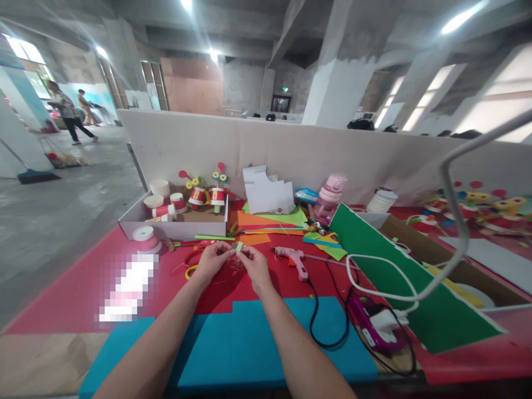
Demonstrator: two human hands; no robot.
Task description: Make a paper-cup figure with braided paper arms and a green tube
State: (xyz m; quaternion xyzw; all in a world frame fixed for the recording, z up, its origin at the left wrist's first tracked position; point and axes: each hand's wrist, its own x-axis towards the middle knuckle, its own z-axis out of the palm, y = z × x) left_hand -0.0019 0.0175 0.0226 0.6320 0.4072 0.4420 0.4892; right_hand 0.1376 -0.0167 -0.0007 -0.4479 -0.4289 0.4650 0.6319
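My left hand (213, 259) and my right hand (255, 265) meet over the red table cover (83, 288), fingers pinched together on a small light-green paper piece (239, 247) held between them. Both forearms reach out across a blue foam sheet (249, 343). A yellow ring (190, 271) and red loops lie just left of my left hand. A pink glue gun (293, 257) lies to the right of my right hand, with its black cord trailing toward me.
A white cardboard box (174, 224) holds red-and-white paper-cup figures and cups. Coloured paper sheets, a pink bottle (330, 197), a green board (399, 282) and a purple device (374, 327) lie to the right. A white partition stands behind. Two people walk far left.
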